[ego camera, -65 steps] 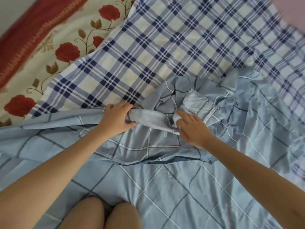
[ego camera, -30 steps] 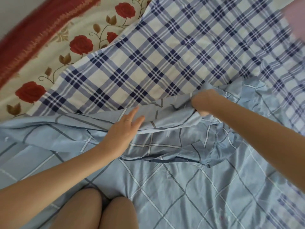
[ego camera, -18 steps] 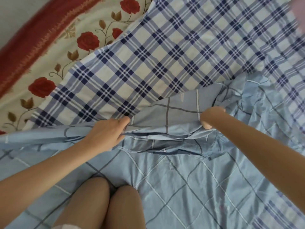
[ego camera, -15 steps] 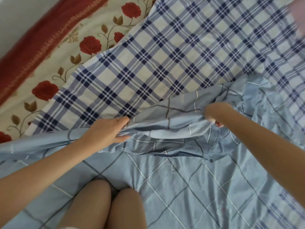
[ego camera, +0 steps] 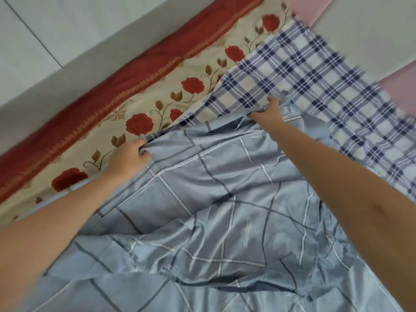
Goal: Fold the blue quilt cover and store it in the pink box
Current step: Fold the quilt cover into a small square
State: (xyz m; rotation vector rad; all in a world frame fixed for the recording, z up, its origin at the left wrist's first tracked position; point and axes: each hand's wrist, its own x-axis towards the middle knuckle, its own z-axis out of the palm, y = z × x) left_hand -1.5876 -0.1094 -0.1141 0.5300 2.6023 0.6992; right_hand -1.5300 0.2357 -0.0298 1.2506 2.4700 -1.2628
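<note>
The blue quilt cover (ego camera: 213, 210), pale blue with thin grid lines, lies rumpled across the lower half of the view. My left hand (ego camera: 127, 157) grips its far edge at the left, over the rose-patterned sheet. My right hand (ego camera: 267, 112) grips the same edge farther right, reaching out over the checked fabric. Between my hands the edge is stretched, with loose folds behind it. A pink shape (ego camera: 403, 91), possibly the pink box, shows at the right edge; its form is cut off.
A navy-and-cream checked sheet (ego camera: 304, 70) lies under the cover at the upper right. A cream sheet with red roses and a red border (ego camera: 157, 86) runs diagonally at the left. Pale floor tiles (ego camera: 67, 30) lie beyond it. More pink (ego camera: 313, 10) shows at the top.
Both hands have carried the cover's edge forward and away from me, spreading it over the checked sheet toward the rose sheet. My knees have dropped out of view as the camera tilted up.
</note>
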